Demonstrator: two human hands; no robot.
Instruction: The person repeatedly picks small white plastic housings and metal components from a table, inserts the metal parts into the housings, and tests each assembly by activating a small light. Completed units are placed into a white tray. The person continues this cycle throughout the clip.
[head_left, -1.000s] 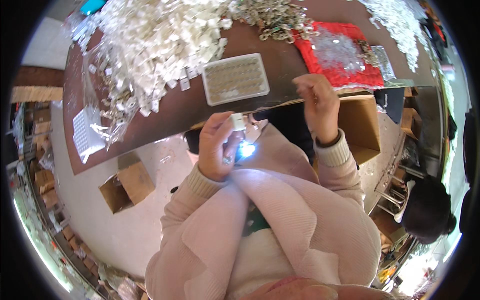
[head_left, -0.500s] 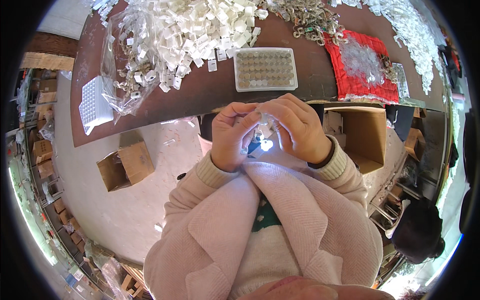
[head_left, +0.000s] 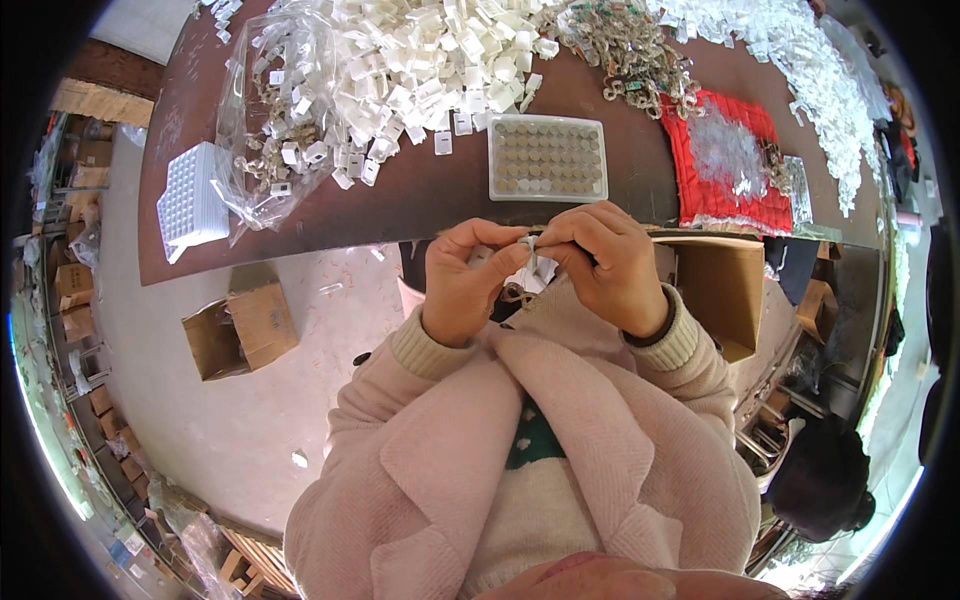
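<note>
Just in front of the table edge, my left hand (head_left: pixel 465 282) and my right hand (head_left: pixel 608 272) meet, fingertips closed on a small white plastic piece (head_left: pixel 533 243). Both thumbs and forefingers pinch it, hiding most of its shape. Beneath it, between my palms, a small twisted bundle of thin brownish wire (head_left: pixel 516 294) hangs; whether it joins the white piece I cannot tell. A clear shallow tray (head_left: pixel 548 199) with rows of small round greyish discs lies on the table beyond my fingers.
Across the brown table (head_left: pixel 400 222) spread a heap of white plastic cases (head_left: pixel 430 65), tangled wire bundles (head_left: pixel 635 60), a red cloth (head_left: pixel 688 170) under clear bits, clear plastic pieces (head_left: pixel 800 70) and stacked white trays (head_left: pixel 195 200). Open cardboard boxes stand at left (head_left: pixel 262 325) and right (head_left: pixel 725 290).
The bright white light glowing between my hands is gone. My fingertips have come closer together on the small piece, and the view has shifted slightly, with the table lower in it.
</note>
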